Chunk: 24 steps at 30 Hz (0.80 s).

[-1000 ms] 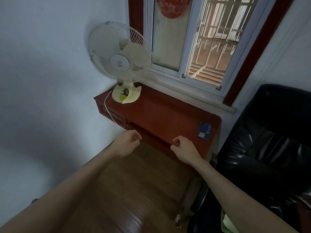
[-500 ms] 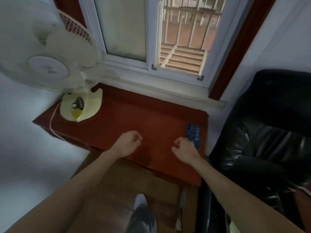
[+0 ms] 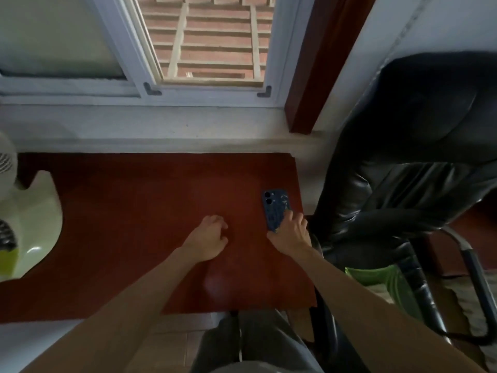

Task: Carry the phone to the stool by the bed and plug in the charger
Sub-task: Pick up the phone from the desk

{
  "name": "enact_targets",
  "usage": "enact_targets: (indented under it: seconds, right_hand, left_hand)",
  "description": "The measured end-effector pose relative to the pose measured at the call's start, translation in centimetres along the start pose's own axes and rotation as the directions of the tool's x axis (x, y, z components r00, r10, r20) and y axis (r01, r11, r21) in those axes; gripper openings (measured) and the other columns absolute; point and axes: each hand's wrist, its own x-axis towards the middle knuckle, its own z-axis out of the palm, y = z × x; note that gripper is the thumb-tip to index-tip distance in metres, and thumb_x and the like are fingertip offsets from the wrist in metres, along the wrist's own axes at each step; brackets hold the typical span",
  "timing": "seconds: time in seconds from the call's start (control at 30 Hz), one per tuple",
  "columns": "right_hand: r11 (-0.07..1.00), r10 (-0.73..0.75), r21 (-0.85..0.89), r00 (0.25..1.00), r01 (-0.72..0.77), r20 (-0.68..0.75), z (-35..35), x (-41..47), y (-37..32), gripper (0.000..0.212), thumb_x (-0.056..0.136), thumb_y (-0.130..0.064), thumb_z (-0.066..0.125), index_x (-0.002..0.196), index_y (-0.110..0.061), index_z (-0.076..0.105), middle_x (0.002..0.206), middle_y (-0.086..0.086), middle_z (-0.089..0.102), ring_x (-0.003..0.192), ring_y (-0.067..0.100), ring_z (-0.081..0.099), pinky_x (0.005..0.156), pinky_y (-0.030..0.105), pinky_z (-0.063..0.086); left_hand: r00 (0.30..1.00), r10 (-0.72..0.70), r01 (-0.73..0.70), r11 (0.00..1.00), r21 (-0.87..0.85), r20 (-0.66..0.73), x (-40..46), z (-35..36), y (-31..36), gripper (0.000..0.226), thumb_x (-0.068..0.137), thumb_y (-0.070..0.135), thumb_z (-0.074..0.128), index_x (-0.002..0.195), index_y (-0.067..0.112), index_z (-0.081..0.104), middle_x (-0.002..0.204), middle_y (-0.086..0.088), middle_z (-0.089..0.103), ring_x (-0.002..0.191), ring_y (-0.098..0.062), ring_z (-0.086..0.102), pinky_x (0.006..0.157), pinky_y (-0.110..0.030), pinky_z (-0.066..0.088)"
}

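Observation:
The phone point(image 3: 274, 205), in a dark blue patterned case, lies back-up near the right edge of the red-brown desk point(image 3: 139, 211). My right hand point(image 3: 291, 234) covers the phone's near end, with the thumb at its left edge and the fingers over its right side. The phone still lies flat on the desk. Over the middle of the desk my left hand point(image 3: 208, 238) hovers with its fingers curled and nothing in them. No stool, bed or charger is in view.
A pale fan base point(image 3: 35, 224) stands on the desk's left end. A black leather chair point(image 3: 403, 184) sits close against the desk's right side, with something green point(image 3: 376, 275) beside it. The window sill point(image 3: 161, 130) runs behind the desk. My legs show below.
I have stepped up to the desk and now look straight down on it. My right hand moved forward onto the phone's near end. The left hand stayed curled.

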Motion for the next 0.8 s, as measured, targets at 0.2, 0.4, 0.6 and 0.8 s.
enact_targets:
  seconds: [0.2,0.4,0.6,0.8]
  right_hand:
    - [0.997,0.01,-0.082,0.999,-0.013,-0.036,1.9,4.1,-0.5,0.112,0.077,-0.066,0.064,0.153,-0.008,0.006,0.151,0.023,0.023,0.138,0.039,0.026,0.111,0.048,0.03]
    - [0.972,-0.039,-0.234,0.996,0.02,-0.076,3.8,5.4,0.5,0.104,0.08,-0.056,0.068,0.152,-0.012,0.007,0.156,0.026,0.016,0.141,0.039,0.023,0.112,0.048,0.032]
    - [0.97,-0.102,-0.225,0.994,0.089,-0.044,1.1,6.4,0.9,0.103,0.069,-0.05,0.078,0.146,-0.014,0.02,0.139,0.021,0.037,0.126,0.037,0.037,0.102,0.042,0.04]
    - [0.994,0.015,0.101,0.991,-0.029,0.134,-2.9,6.8,0.8,0.098,0.067,-0.06,0.066,0.147,-0.02,0.027,0.142,0.018,0.041,0.134,0.041,0.03,0.104,0.049,0.035]
  left_hand:
    - [0.983,-0.055,0.036,0.993,0.113,0.176,1.9,0.8,0.5,0.055,0.092,0.022,0.044,0.146,0.014,0.034,0.161,-0.003,0.016,0.148,-0.022,0.011,0.12,-0.04,0.02]
    - [0.948,-0.107,0.034,0.97,0.239,0.3,3.6,-0.7,0.3,0.05,0.093,0.026,0.044,0.14,0.012,0.041,0.151,-0.008,0.034,0.141,-0.027,0.026,0.115,-0.044,0.03]
    - [0.98,-0.093,0.055,0.975,0.215,0.173,4.6,-3.2,0.6,0.041,0.091,0.028,0.047,0.129,0.013,0.052,0.139,-0.007,0.047,0.132,-0.025,0.037,0.108,-0.038,0.036]
    - [0.995,0.015,-0.037,0.973,0.226,0.094,5.8,-6.7,1.9,0.032,0.09,0.028,0.05,0.119,0.015,0.058,0.126,-0.007,0.053,0.124,-0.025,0.042,0.101,-0.035,0.037]
